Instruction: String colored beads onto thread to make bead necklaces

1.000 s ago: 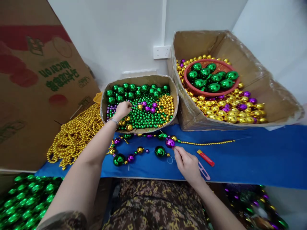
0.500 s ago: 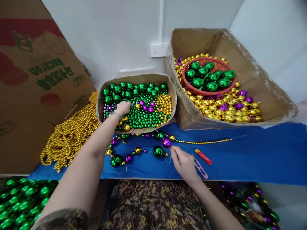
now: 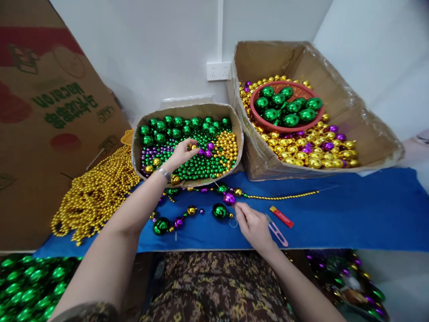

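Observation:
My left hand (image 3: 182,153) reaches into the small bead box (image 3: 136,154). Its thumb and fingertips are apart, around a gold bead (image 3: 193,146), close to several purple beads (image 3: 208,153); I cannot see firm contact. Over the blue cloth, my right hand (image 3: 252,223) is closed in a pinch just below a large purple bead (image 3: 229,198). It seems to grip the thin thread there, mostly hidden by the fingers. A green bead (image 3: 221,188) sits just above the purple one. A partly strung garland with a big green bead (image 3: 161,226) lies to the left, beside a loose-looking green bead (image 3: 220,210).
Pink thread snips (image 3: 278,232) and a red-and-yellow packet (image 3: 282,217) lie right of my right hand. A large carton (image 3: 261,163) of gold beads holds a red basket (image 3: 254,105). Gold bead strands (image 3: 90,201) heap at left on the blue cloth (image 3: 351,210).
My left hand has moved right across the small box, from the purple and gold beads' left side to the gold bead, its fingers spreading. My right hand keeps its pinch.

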`<state>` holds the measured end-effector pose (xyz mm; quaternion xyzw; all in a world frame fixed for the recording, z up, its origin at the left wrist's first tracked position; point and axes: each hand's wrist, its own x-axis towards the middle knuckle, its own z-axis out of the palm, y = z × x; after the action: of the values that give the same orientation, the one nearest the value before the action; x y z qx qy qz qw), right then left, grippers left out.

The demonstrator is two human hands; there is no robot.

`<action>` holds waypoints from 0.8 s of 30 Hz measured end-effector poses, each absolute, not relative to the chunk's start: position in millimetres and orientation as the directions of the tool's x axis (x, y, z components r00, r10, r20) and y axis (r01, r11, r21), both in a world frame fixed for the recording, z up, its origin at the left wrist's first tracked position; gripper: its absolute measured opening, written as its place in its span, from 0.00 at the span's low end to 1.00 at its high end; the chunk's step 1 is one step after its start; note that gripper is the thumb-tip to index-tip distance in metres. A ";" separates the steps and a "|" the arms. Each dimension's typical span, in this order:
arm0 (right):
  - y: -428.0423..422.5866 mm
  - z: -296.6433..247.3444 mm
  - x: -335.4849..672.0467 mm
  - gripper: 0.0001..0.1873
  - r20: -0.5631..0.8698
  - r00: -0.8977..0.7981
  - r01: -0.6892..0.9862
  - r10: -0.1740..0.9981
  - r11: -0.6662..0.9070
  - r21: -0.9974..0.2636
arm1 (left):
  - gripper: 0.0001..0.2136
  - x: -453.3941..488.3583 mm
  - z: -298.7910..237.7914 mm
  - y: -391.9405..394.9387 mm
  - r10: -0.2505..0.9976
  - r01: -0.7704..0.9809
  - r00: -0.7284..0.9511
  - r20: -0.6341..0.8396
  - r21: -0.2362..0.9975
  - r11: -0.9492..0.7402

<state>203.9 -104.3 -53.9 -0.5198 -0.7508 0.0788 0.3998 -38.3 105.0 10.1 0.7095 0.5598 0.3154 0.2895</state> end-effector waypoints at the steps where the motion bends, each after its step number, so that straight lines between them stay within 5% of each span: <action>1: -104.3 -54.0 204.5 0.13 0.517 -0.134 0.720 0.846 0.441 -0.536 | 0.16 -34.4 11.7 94.6 0.982 0.431 0.170 0.082 0.890 -0.149; 4: -103.4 -54.9 203.9 0.12 0.513 -0.131 0.715 0.849 0.439 -0.544 | 0.17 -20.9 15.0 58.0 0.969 -0.063 0.227 -0.095 0.992 0.112; 9: -103.0 -56.7 199.4 0.12 0.513 -0.147 0.698 0.846 0.456 -0.552 | 0.24 0.9 9.6 11.5 0.918 -0.304 0.244 -0.313 0.874 0.379; 17: -107.7 -55.0 204.4 0.12 0.527 -0.131 0.720 0.839 0.446 -0.531 | 0.24 11.0 1.2 -5.3 0.867 -0.443 0.313 -0.387 0.748 0.494; 24: -106.5 -56.5 206.0 0.12 0.555 -0.143 0.746 0.819 0.458 -0.483 | 0.23 12.0 0.1 -10.6 0.909 -0.346 0.272 -0.315 0.850 0.398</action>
<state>206.0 -106.5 -56.5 -0.5186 -0.7547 0.0456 0.3993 12.0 -10.6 0.1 0.3362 0.4191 0.4338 0.7233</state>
